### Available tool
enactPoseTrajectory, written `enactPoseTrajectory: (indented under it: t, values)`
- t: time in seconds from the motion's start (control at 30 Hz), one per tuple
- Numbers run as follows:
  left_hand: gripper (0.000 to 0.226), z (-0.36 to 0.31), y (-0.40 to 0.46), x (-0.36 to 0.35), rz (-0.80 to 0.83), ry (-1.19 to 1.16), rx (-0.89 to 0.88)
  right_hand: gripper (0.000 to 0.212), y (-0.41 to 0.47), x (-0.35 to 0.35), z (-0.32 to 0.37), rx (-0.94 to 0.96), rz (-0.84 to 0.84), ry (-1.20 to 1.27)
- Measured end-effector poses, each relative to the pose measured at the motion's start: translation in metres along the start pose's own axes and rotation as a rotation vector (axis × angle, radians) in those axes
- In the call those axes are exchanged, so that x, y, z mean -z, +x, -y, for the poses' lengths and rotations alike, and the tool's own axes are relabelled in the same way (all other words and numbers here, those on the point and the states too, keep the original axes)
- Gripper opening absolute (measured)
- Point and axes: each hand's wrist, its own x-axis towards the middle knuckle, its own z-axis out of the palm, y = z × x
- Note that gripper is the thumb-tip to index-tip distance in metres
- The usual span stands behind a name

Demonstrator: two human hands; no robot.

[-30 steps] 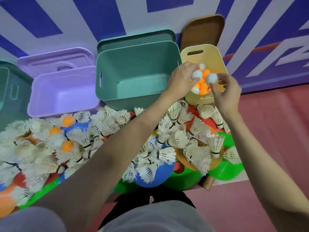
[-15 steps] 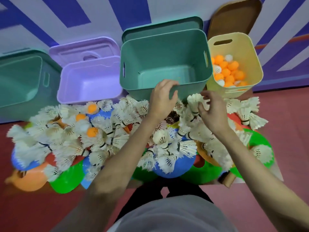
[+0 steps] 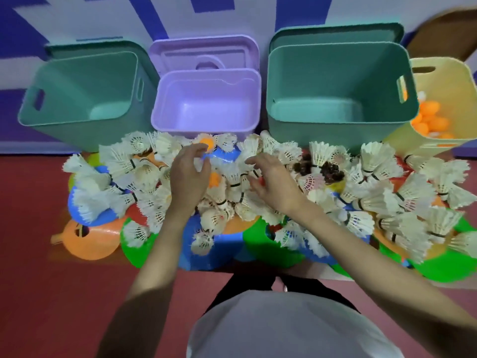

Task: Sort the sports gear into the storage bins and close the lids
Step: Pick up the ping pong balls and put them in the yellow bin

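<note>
My left hand (image 3: 188,177) and right hand (image 3: 271,182) spread, holding nothing, over shuttlecocks (image 3: 374,161), orange ball (image 3: 207,143) at left fingertips, purple bin (image 3: 206,99) beyond

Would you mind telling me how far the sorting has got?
Done: only the yellow bin holds anything, orange and white balls. In hand: the left hand and right hand reach into the pile, near two orange balls, gripping nothing. Left: the shuttlecocks and coloured discs lie unsorted, the purple bin and both green bins are empty, and no lid is on.
</note>
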Motion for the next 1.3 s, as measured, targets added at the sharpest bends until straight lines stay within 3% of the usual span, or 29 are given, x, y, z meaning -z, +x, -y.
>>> enactPoseTrajectory:
  t: [0.13, 0.37, 0.53, 0.7, 0.97, 1.13, 1.3]
  values:
    - [0.026, 0.038, 0.005, 0.025, 0.054, 0.018, 0.067, 0.035, 0.027, -0.029, 0.029, 0.094, 0.130, -0.080]
    - [0.025, 0.071, 0.017, 0.039, 0.207, 0.088, 0.023, 0.030, 0.061, -0.051, 0.042, 0.116, 0.325, -0.259]
    - [0.025, 0.073, 0.018, 0.030, 0.270, 0.163, 0.022, 0.025, 0.067, -0.058, 0.045, 0.108, 0.354, -0.277]
    - [0.029, 0.069, 0.020, 0.018, 0.228, 0.275, 0.039, 0.029, 0.070, -0.059, 0.051, 0.072, 0.365, -0.316]
    - [0.033, 0.054, 0.027, 0.008, 0.282, 0.422, 0.110, 0.033, 0.068, -0.058, 0.054, 0.068, 0.329, -0.314]
    - [0.030, 0.047, 0.029, 0.012, 0.258, 0.389, 0.175, 0.039, 0.063, -0.042, 0.046, 0.082, 0.149, -0.180]
    - [0.029, 0.028, 0.026, 0.015, 0.086, 0.270, 0.154, 0.033, 0.037, -0.007, 0.021, -0.004, -0.078, 0.043]
